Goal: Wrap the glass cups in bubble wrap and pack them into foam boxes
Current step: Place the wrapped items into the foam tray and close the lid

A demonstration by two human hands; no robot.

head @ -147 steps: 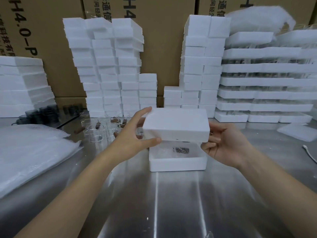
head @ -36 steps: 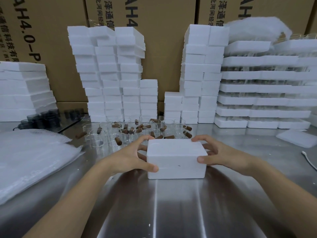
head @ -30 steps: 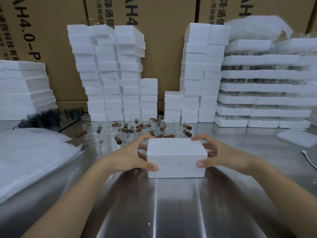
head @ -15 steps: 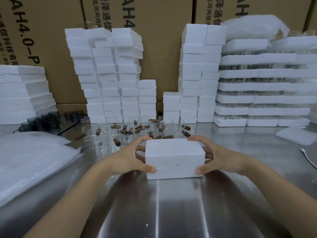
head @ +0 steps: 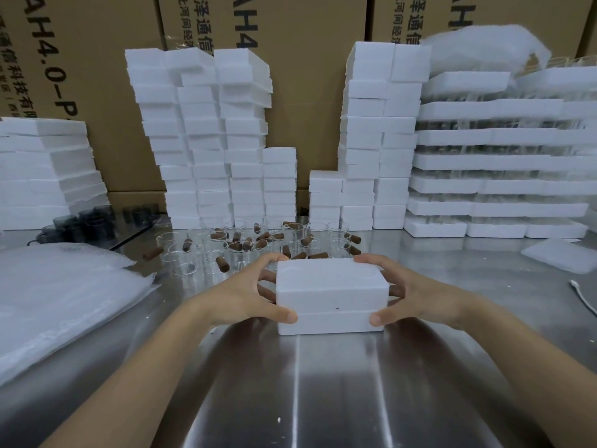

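Foam box (head: pixel 331 295) closed, lid on base, seam visible along the near face. It sits flat on the steel table (head: pixel 323 389), roughly mid-table, well in from the near edge.

Left hand (head: pixel 245 295) grips the box's left end: thumb on the near-left corner, fingers curled round the far side. Right hand (head: pixel 416 294) mirrors it on the right end, thumb on the near-right corner. Both are clamped on the box.

Just behind the box: a cluster of clear glass cups (head: pixel 337 236), upright, with brown cylinders (head: pixel 223 264) scattered among and inside them (corks, maybe; cannot tell).

Left side of the table: flat pile of bubble wrap (head: pixel 58 299), with dark glass cups (head: pixel 84 221) beyond it towards the far-left corner.

Far edge: two uneven stacks of foam boxes (head: pixel 206 140), and right of them stacked foam trays (head: pixel 497 189). Cardboard cartons (head: pixel 307 76) stand behind everything.

Right edge: loose white sheet (head: pixel 562 253) and the end of a white cable (head: pixel 584 299).
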